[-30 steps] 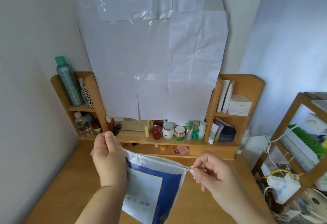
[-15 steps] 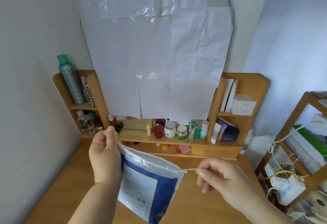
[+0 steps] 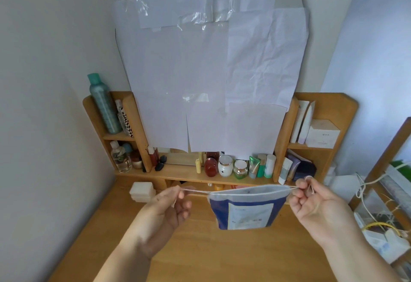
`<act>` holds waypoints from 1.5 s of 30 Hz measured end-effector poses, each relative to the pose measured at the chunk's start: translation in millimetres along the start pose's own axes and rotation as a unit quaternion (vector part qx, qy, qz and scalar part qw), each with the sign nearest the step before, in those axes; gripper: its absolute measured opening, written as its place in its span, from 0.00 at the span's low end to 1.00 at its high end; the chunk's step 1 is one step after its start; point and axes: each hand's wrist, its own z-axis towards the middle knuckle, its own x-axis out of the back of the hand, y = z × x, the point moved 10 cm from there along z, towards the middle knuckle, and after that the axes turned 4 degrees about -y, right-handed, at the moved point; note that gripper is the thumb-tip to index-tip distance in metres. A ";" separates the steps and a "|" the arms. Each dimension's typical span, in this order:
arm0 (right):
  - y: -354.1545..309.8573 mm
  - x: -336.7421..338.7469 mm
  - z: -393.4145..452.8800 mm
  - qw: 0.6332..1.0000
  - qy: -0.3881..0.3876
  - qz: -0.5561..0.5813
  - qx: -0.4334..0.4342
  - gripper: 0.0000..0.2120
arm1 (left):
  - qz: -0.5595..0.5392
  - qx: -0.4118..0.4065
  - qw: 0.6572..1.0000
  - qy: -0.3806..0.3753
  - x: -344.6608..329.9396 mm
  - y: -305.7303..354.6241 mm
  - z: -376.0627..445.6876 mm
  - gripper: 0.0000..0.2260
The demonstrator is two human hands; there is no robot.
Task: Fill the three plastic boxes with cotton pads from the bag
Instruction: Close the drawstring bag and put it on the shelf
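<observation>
Both hands, left hand & right hand, pinched the drawstring; bag hung above worktop. Risk: pulling outward likely cinches mouth shut. Boxes sat near shelf.

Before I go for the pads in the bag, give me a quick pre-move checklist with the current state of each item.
1. Bag held off the desk: ok, it hangs on its drawstring.
2. Left hand pinches the left cord: ok.
3. Right hand pinches the right cord loop: ok.
4. Bag mouth open: not ok, the cords are pulled taut sideways and the top edge looks drawn together.
5. Plastic boxes in view: ok, stacked at the desk's left rear.
6. Boxes open and ready: cannot tell.
</observation>
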 end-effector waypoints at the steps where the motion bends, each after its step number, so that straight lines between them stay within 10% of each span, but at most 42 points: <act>1: 1.3 -1.2 1.9 1.000 -0.005 -0.004 -0.001 0.09 | -0.052 -0.016 0.998 -0.006 -5.6 2.0 -0.4 0.12; 7: -5.2 3.9 6.7 0.999 0.025 -0.047 0.013 0.09 | -0.244 -0.035 0.964 0.096 -3.5 6.9 -6.8 0.12; 20: -55.3 16.1 1.5 0.992 0.061 -0.033 0.110 0.08 | -0.216 -0.113 0.956 0.166 47.0 45.4 -11.5 0.14; 27: -39.6 -34.7 -8.2 0.991 -0.068 -0.097 0.061 0.07 | -0.085 -0.161 0.971 0.155 36.3 61.3 2.8 0.17; 29: -40.6 -61.0 -22.8 0.877 -0.096 -0.456 0.120 0.19 | 0.122 -0.169 0.968 0.138 20.8 71.4 7.9 0.16; 32: 8.6 -84.3 -36.0 0.454 -0.157 -0.858 0.180 0.20 | 0.387 -0.235 0.890 0.057 -23.5 79.5 11.4 0.14; 34: 21.4 -73.4 -35.9 0.400 -0.146 -0.890 0.163 0.10 | 0.483 -0.278 0.831 -0.013 -51.7 73.2 13.1 0.11; 38: 4.2 -29.6 -31.9 0.418 -0.036 -0.897 0.136 0.16 | 0.637 -0.281 0.707 -0.122 -85.1 30.0 29.4 0.08; 42: -6.4 30.4 -44.9 0.758 0.047 -0.648 0.054 0.10 | 0.712 -0.216 0.635 -0.209 -115.0 -33.4 47.8 0.25; 45: -6.7 89.2 -62.9 0.884 0.155 -0.438 -0.048 0.10 | 0.733 -0.187 0.614 -0.227 -150.1 -74.1 54.9 0.24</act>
